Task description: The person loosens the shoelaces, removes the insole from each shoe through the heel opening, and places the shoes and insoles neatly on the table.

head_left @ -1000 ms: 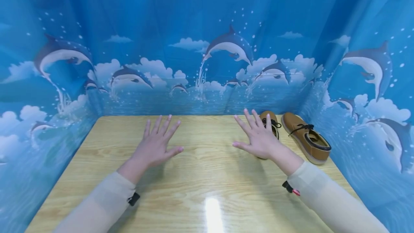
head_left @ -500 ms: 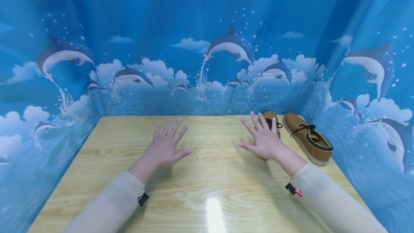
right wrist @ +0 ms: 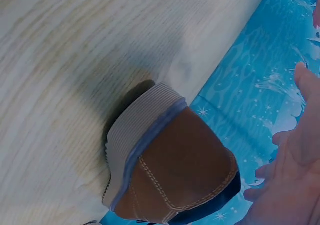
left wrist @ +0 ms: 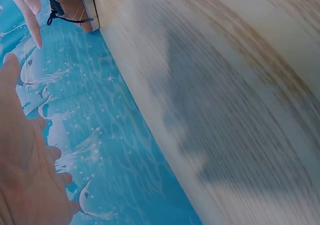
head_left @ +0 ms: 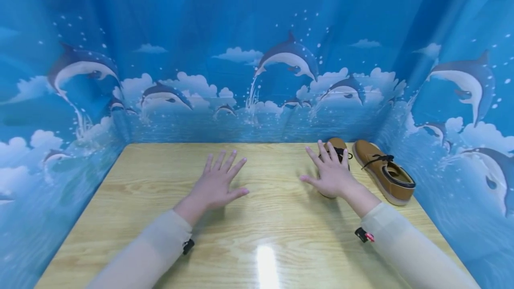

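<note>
My left hand [head_left: 214, 186] hovers over the left-middle of the wooden table [head_left: 160, 159], fingers spread and nothing held; its shadow falls on the wood in the left wrist view. Spread in the same way, my right hand [head_left: 333, 175] is held above the table at the right. It partly hides one brown lace-up shoe [head_left: 336, 142] in the head view. That shoe's heel [right wrist: 185, 160] shows in the right wrist view, apart from the hand. The other brown shoe [head_left: 387, 173], with black laces, stands to its right, toe toward the back.
A blue curtain [head_left: 180, 21] printed with dolphins closes off the back and both sides of the table. Its right side hangs close to the right shoe. A bright light reflection [head_left: 266, 264] lies on the table's near part.
My left hand has moved rightward and slightly nearer to me. The right hand has shifted a little to the right. Both shoes stay where they were.
</note>
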Demonstrator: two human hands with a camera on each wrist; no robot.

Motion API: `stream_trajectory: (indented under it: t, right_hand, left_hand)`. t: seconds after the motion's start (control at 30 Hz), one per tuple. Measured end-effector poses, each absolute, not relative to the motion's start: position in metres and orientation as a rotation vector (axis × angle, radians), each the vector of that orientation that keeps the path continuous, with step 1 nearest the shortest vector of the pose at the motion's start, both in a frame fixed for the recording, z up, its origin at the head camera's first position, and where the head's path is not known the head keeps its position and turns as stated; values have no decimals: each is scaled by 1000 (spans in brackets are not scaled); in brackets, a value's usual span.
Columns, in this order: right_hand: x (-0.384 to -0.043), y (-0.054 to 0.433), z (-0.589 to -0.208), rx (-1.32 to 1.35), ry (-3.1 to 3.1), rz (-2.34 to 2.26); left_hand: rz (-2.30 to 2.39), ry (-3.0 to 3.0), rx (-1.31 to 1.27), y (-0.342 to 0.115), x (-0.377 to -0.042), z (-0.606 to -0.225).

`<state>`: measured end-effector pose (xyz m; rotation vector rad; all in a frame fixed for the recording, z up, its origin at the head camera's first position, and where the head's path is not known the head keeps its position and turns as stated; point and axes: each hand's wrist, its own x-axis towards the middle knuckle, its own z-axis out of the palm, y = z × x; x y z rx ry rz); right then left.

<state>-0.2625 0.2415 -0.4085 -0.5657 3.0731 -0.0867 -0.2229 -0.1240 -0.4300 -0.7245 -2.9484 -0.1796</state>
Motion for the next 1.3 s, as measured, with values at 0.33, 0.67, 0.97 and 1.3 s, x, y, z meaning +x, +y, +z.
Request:
stream_trajectory:
  t: [0.33,0.67,0.97,1.3]
  right_hand:
    - [-272,248,-413,-493,3096,-112]
    - [-274,250,-416,-378,3105,-124]
    - [-280,251,-418,-240,3091,-150]
    - [-286,245,-416,-40,3095,-155]
  left_hand:
    - [-198,-2959,-746,-115,-228,-433]
    - [-157,-2969,-783,-106,-226,-443]
    - [-173,-2984,-794,-98,-226,-446]
    - [-204,-2989,-793,-90,-228,-450]
